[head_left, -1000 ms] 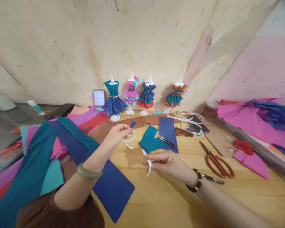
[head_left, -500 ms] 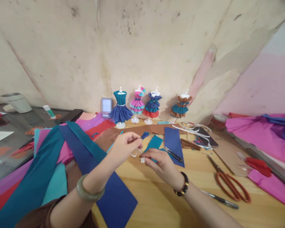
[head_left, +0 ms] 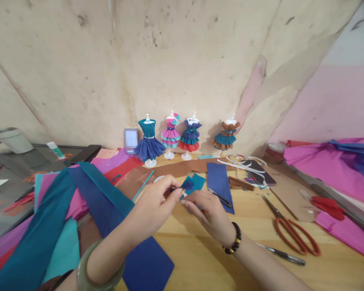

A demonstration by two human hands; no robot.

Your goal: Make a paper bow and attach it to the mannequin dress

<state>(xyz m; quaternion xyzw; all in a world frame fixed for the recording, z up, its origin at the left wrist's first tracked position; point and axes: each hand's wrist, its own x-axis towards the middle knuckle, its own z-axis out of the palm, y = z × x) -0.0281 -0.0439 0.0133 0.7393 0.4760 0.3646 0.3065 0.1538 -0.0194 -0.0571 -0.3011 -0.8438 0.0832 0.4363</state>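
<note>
My left hand (head_left: 165, 198), with a jade-coloured bangle on its wrist, pinches a small pleated blue paper fan (head_left: 188, 184). Close beside it, my right hand (head_left: 204, 208) is closed with a small white strip (head_left: 183, 200) at its fingertips, against the narrow end of the fan. The two sets of fingertips almost meet and partly hide the strip. Just behind the hands lies a teal paper piece (head_left: 199, 182). Right of it, a blue paper rectangle (head_left: 216, 180) has small thread snips (head_left: 221, 198) on it.
Orange-handled scissors (head_left: 294, 234) and a pen (head_left: 283, 255) lie to the right. Coloured paper strips (head_left: 94, 198) pile up at left. Along the wall stand small mannequins in paper dresses, among them a teal and blue one (head_left: 148, 139). A glue stick (head_left: 56, 150) stands at far left.
My hands have come together, bringing the blue fan and the white strip into contact. My left forearm has shifted down and left, and the view has turned slightly right.
</note>
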